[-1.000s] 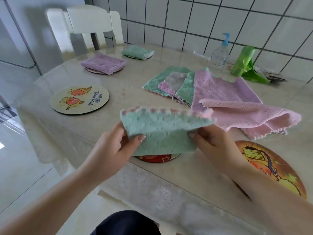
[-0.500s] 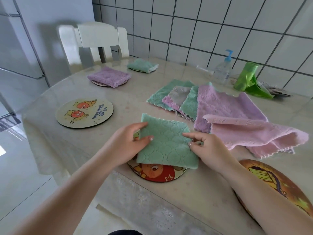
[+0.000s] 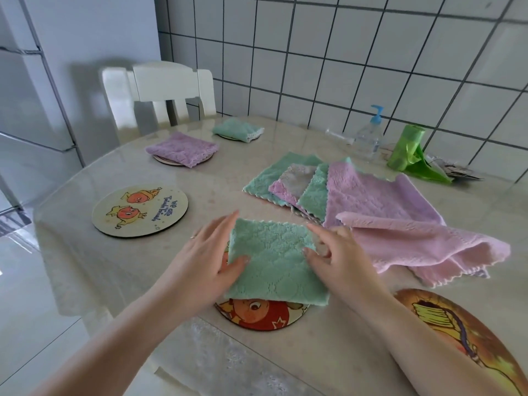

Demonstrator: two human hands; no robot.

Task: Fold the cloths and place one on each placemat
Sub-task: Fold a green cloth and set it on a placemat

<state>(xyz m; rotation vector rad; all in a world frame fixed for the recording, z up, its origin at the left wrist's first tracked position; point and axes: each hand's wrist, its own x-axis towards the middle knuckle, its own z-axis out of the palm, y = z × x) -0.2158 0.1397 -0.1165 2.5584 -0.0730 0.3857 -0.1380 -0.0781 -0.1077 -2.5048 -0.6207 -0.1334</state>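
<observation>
1. Nearest the viewer, a round red cartoon-printed placemat (image 3: 258, 315) is lying at the worktop's front edge, mostly hidden under a folded square mint-green fleece cloth (image 3: 275, 258); the cloth is sitting on it, overhanging toward the far side.
2. The left hand (image 3: 205, 261) is resting against the cloth's left edge, fingers (image 3: 220, 230) straight and slightly apart, the thumb lying flat on the fabric; it looks to be squaring the fold.
3. The right hand (image 3: 340, 258) is touching the cloth's right edge, fingers loosely bent with the tips on the fabric, clamped on nothing, likely steadying it so it lands centred.
4. Right of the right fingers, a loose pale-pink fleece cloth (image 3: 414, 244) is slumping over a lilac one (image 3: 371, 192), with an unfolded fan of green and pink cloths (image 3: 294, 184) beyond, waiting to be folded.
5. Left of the left fingers, a round cream placemat with orange cartoon figures (image 3: 140, 210) is lying bare; a dark orange printed placemat (image 3: 457, 338) near the right forearm is bare too.
6. Far beyond the fingers, a folded lilac cloth (image 3: 183, 148) and a folded green cloth (image 3: 237, 130) are each covering a placemat, so I judge two are served.
7. The glossy beige marble-look worktop (image 3: 85, 267) is backed by a white-tiled wall (image 3: 343, 67), a white chair (image 3: 163, 92), a clear pump bottle (image 3: 370, 135) and a green bag roll (image 3: 408, 147).
</observation>
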